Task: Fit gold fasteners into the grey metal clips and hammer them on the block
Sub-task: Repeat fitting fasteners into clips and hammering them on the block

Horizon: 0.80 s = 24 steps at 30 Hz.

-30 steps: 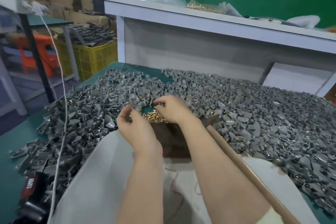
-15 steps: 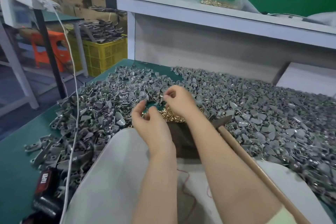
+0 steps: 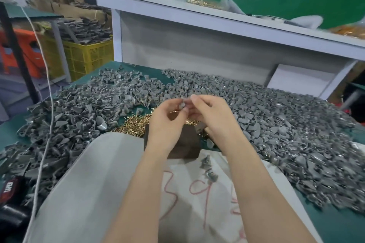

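Above the dark block (image 3: 183, 145), the two hands meet over one grey clip (image 3: 182, 104). The left hand (image 3: 167, 122) pinches it between thumb and fingertips, and the right hand (image 3: 214, 116) has its thumb and forefinger on the same piece, so each grip is closed on the clip. Whether a fastener already sits between the right fingertips or in the clip is too blurred to tell. The step in hand looks like the fitting, with the clip held clear of the block and the hammering for this piece not yet done.

Loose gold fasteners (image 3: 136, 124) lie in a small pile just beyond and left of the block, near the hands. A heap of grey clips (image 3: 276, 124) covers most of the green tabletop (image 3: 339, 227) on both sides. Only two clips (image 3: 206, 162) lie apart on the white sack (image 3: 98, 183) just in front of the block; they may be finished pieces, though no gold shows on them from here. Judged from that, the job seems barely begun, with nearly the whole heap left to fit and strike
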{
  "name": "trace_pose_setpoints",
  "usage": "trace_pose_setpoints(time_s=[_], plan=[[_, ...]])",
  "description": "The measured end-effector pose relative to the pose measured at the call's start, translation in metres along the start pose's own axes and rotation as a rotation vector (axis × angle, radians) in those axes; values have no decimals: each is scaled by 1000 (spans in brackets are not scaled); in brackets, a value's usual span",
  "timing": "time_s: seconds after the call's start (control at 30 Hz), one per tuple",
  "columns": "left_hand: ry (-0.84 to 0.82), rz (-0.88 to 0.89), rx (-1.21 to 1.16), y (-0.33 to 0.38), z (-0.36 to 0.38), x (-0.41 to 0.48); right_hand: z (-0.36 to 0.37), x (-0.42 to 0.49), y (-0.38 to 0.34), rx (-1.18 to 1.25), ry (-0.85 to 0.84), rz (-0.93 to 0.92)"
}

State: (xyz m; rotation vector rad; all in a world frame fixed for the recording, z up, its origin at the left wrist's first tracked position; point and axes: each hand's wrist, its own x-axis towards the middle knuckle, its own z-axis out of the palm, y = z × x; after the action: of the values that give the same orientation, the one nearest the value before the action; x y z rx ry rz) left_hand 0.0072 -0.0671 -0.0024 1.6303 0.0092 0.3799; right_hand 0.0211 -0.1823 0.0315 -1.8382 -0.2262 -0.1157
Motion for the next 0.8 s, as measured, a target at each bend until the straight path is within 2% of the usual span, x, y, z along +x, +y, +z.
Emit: trace_pose_setpoints(time_s=[0.1, 0.13, 0.2, 0.3, 0.47, 0.53, 0.63, 0.73, 0.8], plan=[[142, -47, -75, -1, -6, 2, 2, 9, 3, 96, -6, 15], [205, -68, -126, -1, -9, 4, 5, 15, 7, 13, 27, 19], [313, -117, -291, -1, -14, 6, 13, 33, 17, -318, 69, 46], [404, -181, -487, -1, -19, 8, 34, 60, 30, -765, -71, 199], [462, -192, -576, -1, -19, 8, 68, 92, 42, -1040, -209, 454], [469, -190, -583, -1, -18, 8, 75, 95, 45, -1104, -273, 465], [476, -201, -593, -2, -16, 8, 77, 99, 46, -1069, -291, 412], [460, -211, -582, -1, -15, 8, 78, 97, 42, -1116, -367, 493], [451, -211, -577, -1, -14, 7, 80, 99, 44, -1103, -364, 480]])
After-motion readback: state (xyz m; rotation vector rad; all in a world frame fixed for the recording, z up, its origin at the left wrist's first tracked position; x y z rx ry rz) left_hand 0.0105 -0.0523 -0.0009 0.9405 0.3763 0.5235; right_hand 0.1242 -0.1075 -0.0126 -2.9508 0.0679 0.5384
